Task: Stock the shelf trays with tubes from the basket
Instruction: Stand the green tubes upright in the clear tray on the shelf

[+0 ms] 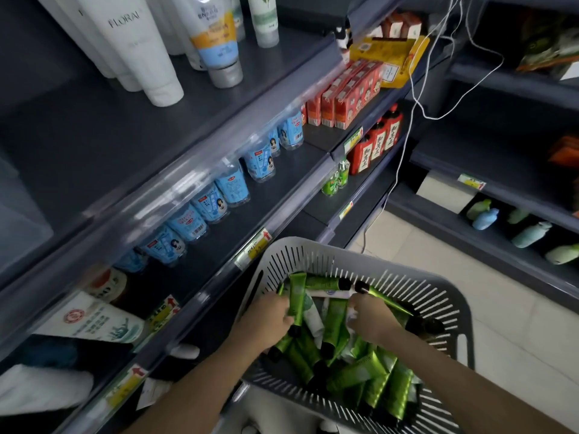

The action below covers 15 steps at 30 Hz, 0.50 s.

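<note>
Head view. A grey slotted plastic basket (451,308) sits at lower centre, just right of the dark shelving; all positions below refer to it. Inside lies a loose heap of glossy green squeeze tubes with black caps (372,377), mixed with a few white-and-green tubes; their print is too blurred to read.

The left hand (269,317) is in the basket's left half, fingers closed around one green tube (297,297) that stands roughly upright, crimped end up. The right hand (371,317) is in the middle of the basket, fingers curled down into the heap; what it grips, if anything, cannot be told. A thin green tube (383,296) lies slanted just behind it.

Up and left of the basket, the top dark shelf (94,136) carries tall white tubes, one reading "FLORAL" (131,42), beside a white, orange and blue tube (216,39). Much of this shelf surface is bare. One level down stands a row of small blue-labelled clear bottles (232,186) behind a clear front rail, with bare shelf on the basket side. Yellow-green price tags with red arrows (255,245) line the shelf edges nearest the basket. Farther back are red cartons (347,92) and red bottles with white label panels (377,142). White cables (416,98) hang above the basket's far rim. Pale floor tiles (507,308) lie open to its right.
</note>
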### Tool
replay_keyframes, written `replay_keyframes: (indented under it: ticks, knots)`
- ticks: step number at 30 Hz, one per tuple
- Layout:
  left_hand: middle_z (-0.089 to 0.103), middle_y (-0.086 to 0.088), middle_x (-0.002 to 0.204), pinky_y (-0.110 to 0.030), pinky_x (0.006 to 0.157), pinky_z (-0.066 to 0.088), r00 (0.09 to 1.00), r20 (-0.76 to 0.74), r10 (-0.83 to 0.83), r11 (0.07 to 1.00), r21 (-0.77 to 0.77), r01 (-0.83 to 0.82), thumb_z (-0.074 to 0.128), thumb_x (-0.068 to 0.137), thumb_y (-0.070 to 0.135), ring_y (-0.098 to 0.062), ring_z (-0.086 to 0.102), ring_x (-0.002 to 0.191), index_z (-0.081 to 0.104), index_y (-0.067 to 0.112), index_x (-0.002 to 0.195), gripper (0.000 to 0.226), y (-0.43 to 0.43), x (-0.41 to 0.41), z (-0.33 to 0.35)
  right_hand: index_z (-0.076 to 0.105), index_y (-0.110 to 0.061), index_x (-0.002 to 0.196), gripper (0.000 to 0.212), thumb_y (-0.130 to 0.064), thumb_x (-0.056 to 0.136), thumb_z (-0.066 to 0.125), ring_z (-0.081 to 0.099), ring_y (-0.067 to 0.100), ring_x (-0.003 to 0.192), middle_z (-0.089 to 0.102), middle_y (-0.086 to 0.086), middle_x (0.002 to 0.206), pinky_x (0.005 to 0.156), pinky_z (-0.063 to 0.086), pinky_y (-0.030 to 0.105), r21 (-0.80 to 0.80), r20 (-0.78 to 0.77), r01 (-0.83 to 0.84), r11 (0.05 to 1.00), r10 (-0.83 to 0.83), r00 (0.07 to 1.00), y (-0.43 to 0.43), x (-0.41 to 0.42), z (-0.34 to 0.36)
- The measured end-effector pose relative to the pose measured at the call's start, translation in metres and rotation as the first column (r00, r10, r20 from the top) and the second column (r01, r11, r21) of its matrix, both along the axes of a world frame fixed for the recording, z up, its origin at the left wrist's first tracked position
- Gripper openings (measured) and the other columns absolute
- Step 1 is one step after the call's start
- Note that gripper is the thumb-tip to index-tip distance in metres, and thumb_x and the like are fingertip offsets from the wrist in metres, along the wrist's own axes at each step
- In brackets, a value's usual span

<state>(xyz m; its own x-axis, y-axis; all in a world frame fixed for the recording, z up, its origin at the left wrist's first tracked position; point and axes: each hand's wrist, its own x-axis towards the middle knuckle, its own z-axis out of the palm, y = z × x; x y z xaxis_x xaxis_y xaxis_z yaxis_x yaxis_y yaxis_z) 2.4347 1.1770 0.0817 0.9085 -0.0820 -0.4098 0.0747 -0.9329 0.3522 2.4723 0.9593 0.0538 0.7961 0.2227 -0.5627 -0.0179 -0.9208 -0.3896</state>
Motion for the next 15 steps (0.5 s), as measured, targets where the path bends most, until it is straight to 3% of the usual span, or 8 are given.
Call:
replay_keyframes:
  ticks: [2, 4, 6, 8, 10, 12, 15]
  knots:
    - [0.061, -0.006, 0.098, -0.034, 0.081, 0.052, 0.999, -0.024, 0.025, 1.000, -0.017, -0.026, 0.059, 0.090, 0.027, -0.022, 0.061, 0.093, 0.062, 0.007, 0.097, 0.022, -0.003, 0.003, -0.012, 0.051, -0.017, 0.075, 0.012, -0.011, 0.083, 0.056, 0.060, 0.023, 0.092, 0.056, 0.008, 0.090, 0.053, 0.039, 0.022, 0.007, -0.035, -0.018, 1.000, 0.018, 0.999, 0.004, 0.001, -0.009]
    - [0.061, -0.007, 0.097, -0.030, 0.077, 0.050, 0.996, -0.051, 0.069, 0.997, -0.021, -0.070, 0.059, 0.090, 0.026, -0.022, 0.061, 0.093, 0.061, 0.007, 0.097, 0.020, -0.004, 0.008, -0.021, 0.059, -0.015, 0.090, 0.007, -0.012, 0.084, 0.056, 0.059, 0.023, 0.098, 0.060, 0.009, 0.098, 0.060, 0.043, 0.023, 0.003, -0.043, -0.043, 0.999, 0.043, 0.998, 0.010, 0.003, -0.015]
    - [0.063, -0.009, 0.105, -0.030, 0.081, 0.050, 0.991, -0.082, 0.110, 0.993, -0.026, -0.113, 0.059, 0.091, 0.025, -0.024, 0.061, 0.100, 0.060, 0.006, 0.107, 0.025, -0.004, 0.012, -0.029, 0.059, -0.008, 0.111, 0.025, -0.013, 0.087, 0.055, 0.058, 0.023, 0.103, 0.062, 0.011, 0.110, 0.072, 0.045, 0.025, -0.019, -0.046, -0.063, 0.998, 0.062, 0.997, 0.014, 0.006, -0.022]
    - [0.062, -0.011, 0.109, -0.032, 0.084, 0.050, 0.985, -0.116, 0.130, 0.991, -0.028, -0.134, 0.059, 0.091, 0.025, -0.026, 0.060, 0.104, 0.058, 0.006, 0.113, 0.030, -0.004, 0.014, -0.037, 0.058, -0.006, 0.114, 0.026, -0.013, 0.090, 0.051, 0.057, 0.024, 0.107, 0.062, 0.012, 0.115, 0.075, 0.042, 0.024, -0.038, -0.059, -0.121, 0.992, 0.119, 0.991, 0.019, 0.009, -0.025]
    - [0.062, -0.011, 0.107, -0.034, 0.081, 0.050, 0.980, -0.139, 0.141, 0.989, -0.016, -0.144, 0.059, 0.090, 0.026, -0.026, 0.060, 0.100, 0.056, 0.007, 0.114, 0.031, -0.003, 0.016, -0.045, 0.060, -0.011, 0.105, 0.018, -0.012, 0.094, 0.045, 0.056, 0.025, 0.109, 0.062, 0.013, 0.116, 0.075, 0.038, 0.024, -0.040, -0.052, -0.188, 0.981, 0.186, 0.981, 0.025, 0.012, -0.024]
    - [0.062, -0.011, 0.105, -0.033, 0.079, 0.050, 0.974, -0.160, 0.160, 0.986, -0.016, -0.165, 0.059, 0.090, 0.025, -0.025, 0.060, 0.099, 0.053, 0.007, 0.118, 0.034, -0.004, 0.018, -0.053, 0.058, -0.014, 0.099, 0.018, -0.011, 0.095, 0.041, 0.057, 0.024, 0.107, 0.062, 0.014, 0.117, 0.074, 0.037, 0.024, -0.025, -0.060, -0.192, 0.981, 0.190, 0.980, 0.028, 0.011, -0.022]
    - [0.062, -0.010, 0.105, -0.033, 0.078, 0.049, 0.972, -0.167, 0.167, 0.985, -0.009, -0.171, 0.059, 0.091, 0.023, -0.025, 0.060, 0.099, 0.052, 0.007, 0.118, 0.032, -0.007, 0.021, -0.062, 0.058, -0.003, 0.115, 0.026, -0.010, 0.093, 0.045, 0.052, 0.018, 0.086, 0.061, 0.014, 0.114, 0.075, 0.039, 0.025, -0.029, -0.098, -0.126, 0.992, 0.122, 0.988, 0.029, 0.011, -0.033]
